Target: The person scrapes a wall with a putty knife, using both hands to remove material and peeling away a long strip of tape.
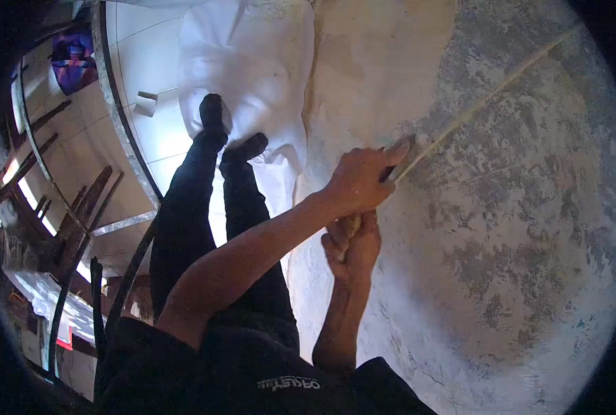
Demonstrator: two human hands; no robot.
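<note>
Patchy plaster wall (pixel 515 228): two hands, left (pixel 357 181) and right (pixel 353 245), fingers clamped around one scraper (pixel 398 160)

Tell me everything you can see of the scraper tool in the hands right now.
The scraper is a flat, greyish blade, seemingly metal, laid at a slant against the patchy grey-and-white wall. Most of it is hidden: the left hand presses over the blade's back, fingers near its edge, and the right hand grips what looks like a pale handle below. The edge meets a thin pale line across the wall.
</note>
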